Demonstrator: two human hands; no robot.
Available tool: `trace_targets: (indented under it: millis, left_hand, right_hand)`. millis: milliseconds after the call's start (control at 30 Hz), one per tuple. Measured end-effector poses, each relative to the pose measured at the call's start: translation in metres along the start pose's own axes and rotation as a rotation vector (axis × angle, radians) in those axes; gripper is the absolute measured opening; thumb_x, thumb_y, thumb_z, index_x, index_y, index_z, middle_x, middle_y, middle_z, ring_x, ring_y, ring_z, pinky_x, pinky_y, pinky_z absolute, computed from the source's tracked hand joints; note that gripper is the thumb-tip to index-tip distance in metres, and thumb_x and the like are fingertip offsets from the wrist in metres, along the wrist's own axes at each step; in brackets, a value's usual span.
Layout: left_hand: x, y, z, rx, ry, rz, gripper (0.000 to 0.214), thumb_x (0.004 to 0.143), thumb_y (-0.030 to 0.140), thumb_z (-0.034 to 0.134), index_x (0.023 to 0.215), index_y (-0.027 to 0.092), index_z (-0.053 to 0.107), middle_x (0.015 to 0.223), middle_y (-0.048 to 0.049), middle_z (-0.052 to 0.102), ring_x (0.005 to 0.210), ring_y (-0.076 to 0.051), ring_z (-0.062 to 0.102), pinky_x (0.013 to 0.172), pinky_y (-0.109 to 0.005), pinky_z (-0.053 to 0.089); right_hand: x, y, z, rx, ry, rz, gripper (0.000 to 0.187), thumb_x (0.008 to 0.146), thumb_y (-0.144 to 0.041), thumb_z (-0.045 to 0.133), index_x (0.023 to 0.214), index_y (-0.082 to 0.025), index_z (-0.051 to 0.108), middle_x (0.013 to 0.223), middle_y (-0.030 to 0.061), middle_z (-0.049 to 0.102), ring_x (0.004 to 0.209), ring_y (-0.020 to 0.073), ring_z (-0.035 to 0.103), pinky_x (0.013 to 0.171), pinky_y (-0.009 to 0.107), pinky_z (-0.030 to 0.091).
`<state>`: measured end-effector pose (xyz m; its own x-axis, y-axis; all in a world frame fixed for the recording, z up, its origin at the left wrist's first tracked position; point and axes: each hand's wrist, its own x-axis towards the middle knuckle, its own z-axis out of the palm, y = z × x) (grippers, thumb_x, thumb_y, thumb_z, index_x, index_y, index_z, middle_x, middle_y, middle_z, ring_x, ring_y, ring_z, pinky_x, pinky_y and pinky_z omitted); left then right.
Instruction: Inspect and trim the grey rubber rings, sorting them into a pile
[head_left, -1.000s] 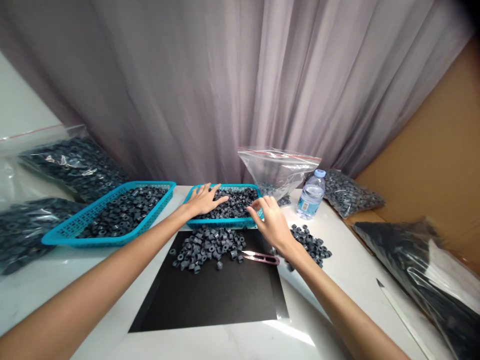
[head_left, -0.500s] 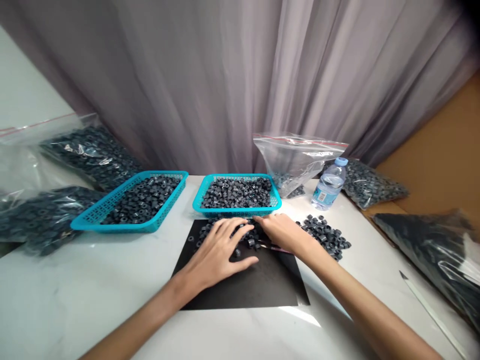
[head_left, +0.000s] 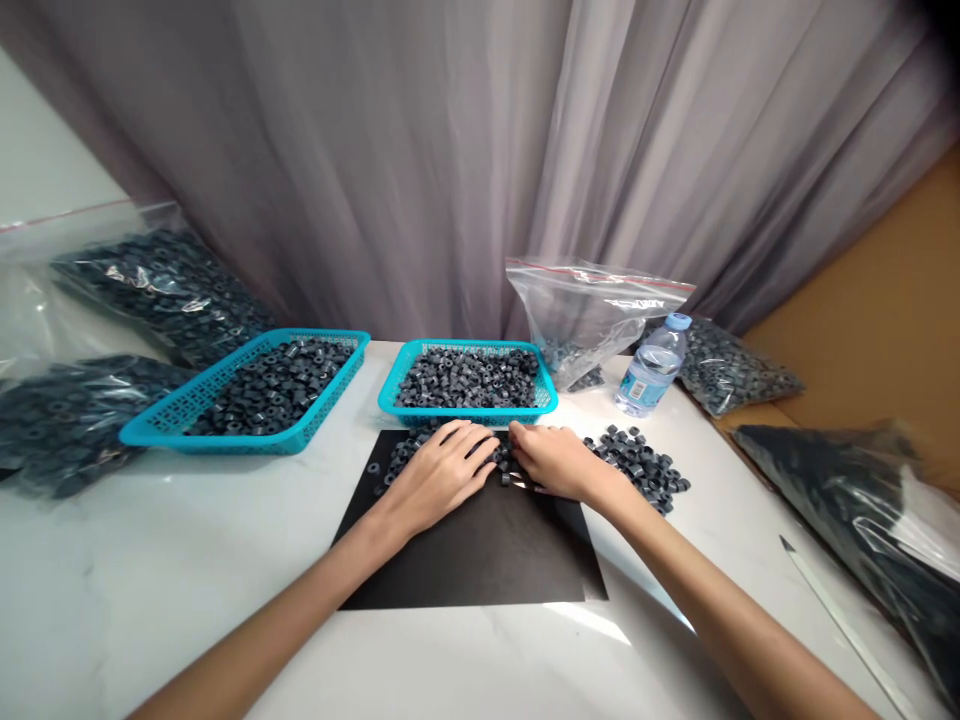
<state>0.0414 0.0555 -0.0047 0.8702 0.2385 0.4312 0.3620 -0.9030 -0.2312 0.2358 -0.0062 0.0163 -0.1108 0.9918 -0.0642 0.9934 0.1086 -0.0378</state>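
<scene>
Covering part of the pile of grey rings (head_left: 401, 455) with the left hand (head_left: 442, 465), palm down in a wide, lightly fanned grip, with nothing visibly held; curling the right hand (head_left: 553, 460) at the pile's right end in a narrow grip, impossible to tell whether closed on a ring; to be found, pile and all, at the back of the black mat (head_left: 480, 560) on the bench (head_left: 225, 560), just in front of the middle teal basket (head_left: 469, 412).

Mind the snips (head_left: 519, 482), mostly hidden under the right hand with blades showing; best to work in low and flat, not dig from above; press lightly, to avoid scattering rings likely to roll; watch for the stray ring (head_left: 373, 468) near the mat's left edge; avoid pushing rightward into the separate heap (head_left: 643, 468) beyond the right wrist.
</scene>
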Motion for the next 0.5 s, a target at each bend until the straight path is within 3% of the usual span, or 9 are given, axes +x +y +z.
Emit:
trace_targets:
  millis: [100,200,333,400,500]
  left_hand:
    - [0.000,0.008,-0.006,0.013,0.023,0.011,0.033,0.100,0.022,0.045,0.127,0.013,0.062,0.125,-0.0113,0.067,0.119,-0.027,0.059,0.110,-0.043,0.039]
    - [-0.004,0.019,-0.019,0.013,0.019,-0.071,0.039,0.099,0.032,0.048,0.130,0.012,0.059,0.131,-0.0139,0.063,0.124,-0.028,0.056,0.112,-0.045,0.037]
    - [-0.025,0.027,-0.029,0.067,0.008,-0.347,0.065,0.091,0.061,0.051,0.133,0.011,0.055,0.135,-0.0198,0.057,0.126,-0.036,0.052,0.108,-0.053,0.039]
    - [-0.040,0.028,-0.027,0.109,0.000,-0.497,0.076,0.087,0.070,0.050,0.134,0.009,0.054,0.133,-0.0231,0.056,0.124,-0.039,0.052,0.104,-0.057,0.041]
    - [-0.058,0.029,-0.017,0.141,-0.018,-0.651,0.092,0.082,0.078,0.048,0.142,0.007,0.046,0.137,-0.0276,0.051,0.125,-0.044,0.050,0.100,-0.061,0.043]
  right_hand:
    - [-0.001,0.002,-0.007,0.046,-0.029,-0.013,0.023,0.103,-0.024,0.039,0.122,-0.021,0.051,0.116,0.0119,0.070,0.102,0.0273,0.069,0.077,0.032,0.045]
    - [-0.004,0.008,-0.016,0.082,-0.075,-0.008,0.022,0.102,-0.024,0.042,0.121,-0.021,0.053,0.116,0.0112,0.069,0.104,0.0267,0.067,0.077,0.031,0.043]
    - [-0.014,0.018,-0.029,0.125,-0.176,0.013,0.024,0.097,-0.037,0.053,0.111,-0.019,0.059,0.111,0.0123,0.070,0.099,0.0276,0.066,0.073,0.032,0.043]
    - [-0.018,0.021,-0.034,0.151,-0.252,0.019,0.029,0.089,-0.045,0.064,0.103,-0.020,0.062,0.103,0.0102,0.070,0.091,0.0263,0.067,0.067,0.030,0.043]
    - [-0.021,0.022,-0.037,0.194,-0.363,0.033,0.030,0.079,-0.041,0.076,0.098,-0.021,0.065,0.095,0.0060,0.071,0.081,0.0223,0.066,0.057,0.027,0.041]
